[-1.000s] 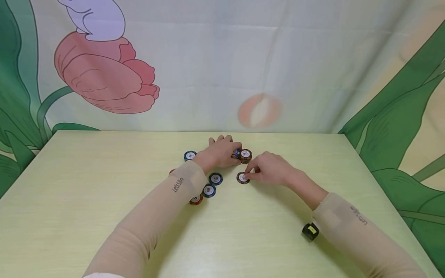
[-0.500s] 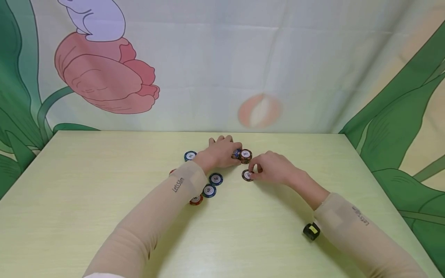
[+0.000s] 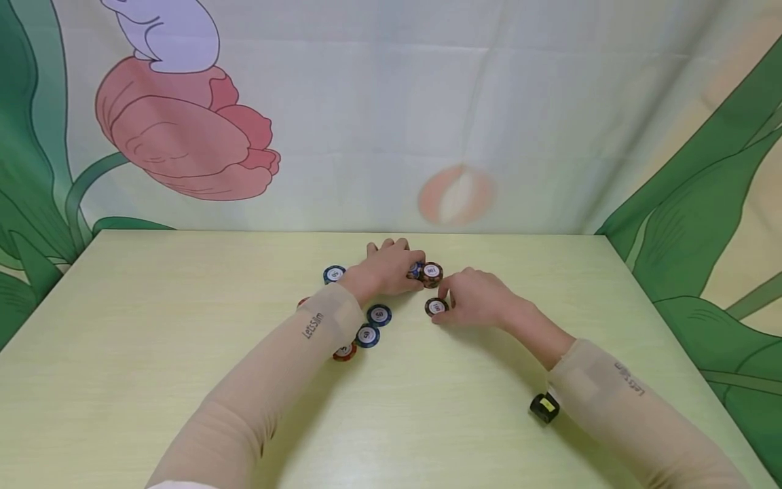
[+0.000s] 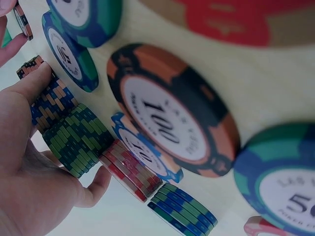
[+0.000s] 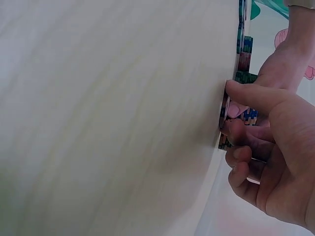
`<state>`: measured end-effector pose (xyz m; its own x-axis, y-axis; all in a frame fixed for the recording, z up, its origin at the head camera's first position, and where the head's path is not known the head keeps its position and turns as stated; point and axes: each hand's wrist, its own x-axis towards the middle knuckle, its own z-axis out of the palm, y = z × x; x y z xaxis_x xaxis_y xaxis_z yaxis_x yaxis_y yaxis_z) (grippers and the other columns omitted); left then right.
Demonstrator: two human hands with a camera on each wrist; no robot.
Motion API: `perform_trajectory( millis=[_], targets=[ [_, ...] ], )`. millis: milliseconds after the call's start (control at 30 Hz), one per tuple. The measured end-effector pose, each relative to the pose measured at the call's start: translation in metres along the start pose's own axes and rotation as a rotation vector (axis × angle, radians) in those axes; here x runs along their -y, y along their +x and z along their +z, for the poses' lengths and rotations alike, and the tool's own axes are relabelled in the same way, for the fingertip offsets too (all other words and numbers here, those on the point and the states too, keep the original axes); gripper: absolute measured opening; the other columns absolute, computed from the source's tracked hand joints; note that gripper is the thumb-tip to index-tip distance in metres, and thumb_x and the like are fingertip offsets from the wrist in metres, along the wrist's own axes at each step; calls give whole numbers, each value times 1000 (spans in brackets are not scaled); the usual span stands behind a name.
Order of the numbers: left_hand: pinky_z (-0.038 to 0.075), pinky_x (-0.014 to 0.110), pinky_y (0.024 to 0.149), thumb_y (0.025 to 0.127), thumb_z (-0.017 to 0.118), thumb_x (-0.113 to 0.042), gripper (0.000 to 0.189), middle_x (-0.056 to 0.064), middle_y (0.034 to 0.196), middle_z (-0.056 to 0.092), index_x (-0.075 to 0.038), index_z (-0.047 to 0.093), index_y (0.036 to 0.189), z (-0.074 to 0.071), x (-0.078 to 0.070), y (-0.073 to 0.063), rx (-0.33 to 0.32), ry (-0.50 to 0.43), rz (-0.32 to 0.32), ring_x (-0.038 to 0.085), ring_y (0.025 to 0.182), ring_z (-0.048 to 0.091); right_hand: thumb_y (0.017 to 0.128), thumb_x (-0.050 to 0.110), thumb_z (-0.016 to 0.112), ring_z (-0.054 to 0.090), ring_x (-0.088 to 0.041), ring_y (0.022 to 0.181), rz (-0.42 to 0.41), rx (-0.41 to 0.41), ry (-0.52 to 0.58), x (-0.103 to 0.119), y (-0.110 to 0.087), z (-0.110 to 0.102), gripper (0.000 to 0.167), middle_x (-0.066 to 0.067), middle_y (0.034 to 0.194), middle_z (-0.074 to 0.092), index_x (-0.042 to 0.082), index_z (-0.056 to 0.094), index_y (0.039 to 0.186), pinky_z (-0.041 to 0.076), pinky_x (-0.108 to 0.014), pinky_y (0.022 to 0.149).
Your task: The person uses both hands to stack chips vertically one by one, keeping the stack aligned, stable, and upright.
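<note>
My right hand [image 3: 482, 297] pinches a dark-and-orange poker chip [image 3: 436, 307] marked 100 between thumb and index finger, low over the table. The same chip edge shows in the right wrist view, partly behind the fingers. My left hand [image 3: 391, 268] curls round a row of chip stacks. In the left wrist view its thumb lies against a brown stack [image 4: 28, 67] and a blue-and-orange stack [image 4: 54, 104]; other fingers reach behind a green stack [image 4: 78, 140] and a red stack [image 4: 130, 167]. The brown stack's top chip is at the row's right end, close to the right hand.
Loose blue chips [image 3: 379, 314] and a red chip [image 3: 345, 350] lie beside the left forearm, which hides others. Another loose 100 chip [image 4: 162, 118] lies under the left wrist. A small black object with a yellow label [image 3: 544, 407] sits by the right sleeve. A printed curtain hangs behind the table.
My right hand's chip has shifted slightly right and away from me, towards the brown stack. The right thumb has slid to the chip's near edge. My left hand has stayed still.
</note>
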<state>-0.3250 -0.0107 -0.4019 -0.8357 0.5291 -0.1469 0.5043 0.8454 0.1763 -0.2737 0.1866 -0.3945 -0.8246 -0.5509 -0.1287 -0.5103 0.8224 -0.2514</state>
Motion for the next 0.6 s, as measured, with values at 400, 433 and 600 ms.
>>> perform_trajectory(
  millis=[400, 433, 600],
  targets=[
    [34, 53, 97, 98, 68, -45, 50, 10, 132, 52, -24, 57, 142, 1, 0, 0, -6, -6, -3, 29, 116, 45, 87, 34, 74, 53, -12, 56, -38, -4, -59, 2, -1, 2, 26, 6, 61, 57, 11, 68, 98, 44, -33, 54],
    [34, 53, 97, 98, 68, -45, 50, 10, 132, 52, -24, 57, 142, 1, 0, 0, -7, -7, -4, 29, 116, 45, 87, 35, 74, 52, -11, 55, -38, -11, -55, 2, -1, 2, 27, 6, 60, 56, 11, 67, 98, 43, -32, 53],
    [34, 53, 96, 98, 68, -44, 49, 10, 132, 53, -23, 57, 141, 0, 0, -1, -8, -9, -5, 29, 116, 46, 89, 37, 70, 49, -10, 51, -41, -51, -35, 1, -1, -3, 30, 5, 59, 53, 10, 63, 101, 38, -31, 50]
  ],
)
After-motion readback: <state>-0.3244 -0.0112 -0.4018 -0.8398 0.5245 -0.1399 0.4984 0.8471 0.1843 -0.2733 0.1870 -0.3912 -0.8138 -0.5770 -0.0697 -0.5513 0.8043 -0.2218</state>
